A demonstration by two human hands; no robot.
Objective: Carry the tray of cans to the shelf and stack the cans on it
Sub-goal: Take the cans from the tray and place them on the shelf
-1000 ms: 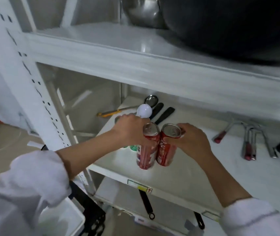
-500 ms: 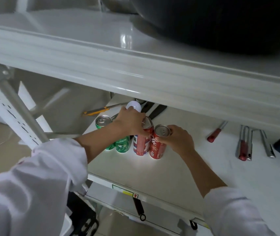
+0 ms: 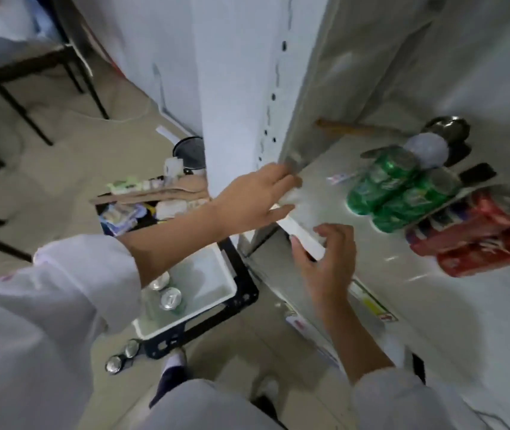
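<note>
1. My left hand (image 3: 257, 197) hovers at the front corner of the shelf (image 3: 433, 305), fingers stretched out and spread, gripping nothing; the fingertips are near the white upright post (image 3: 232, 88).
2. My right hand (image 3: 325, 262) is just below it, fingers loosely curled and apart over the shelf's front edge, also empty.
3. Beyond my fingertips on the shelf stand two green cans (image 3: 393, 187), touching each other; their print is too blurred to read.
4. Just past those, farther from my right hand, stand two red cans (image 3: 480, 240) side by side, with white lettering I cannot make out.
5. Behind the green cans sit a white bulb (image 3: 426, 150) and a metal ladle (image 3: 446, 128).
6. Under my right wrist a yellow-and-red label (image 3: 374, 308) is stuck to the shelf edge; its writing is unreadable.
7. Below my left forearm, the white tray (image 3: 216, 274) rests on a black frame (image 3: 241, 305) on the floor, with can tops (image 3: 170, 297) showing in it.
8. More cans (image 3: 122, 356) stand on the floor beside the frame.
</note>
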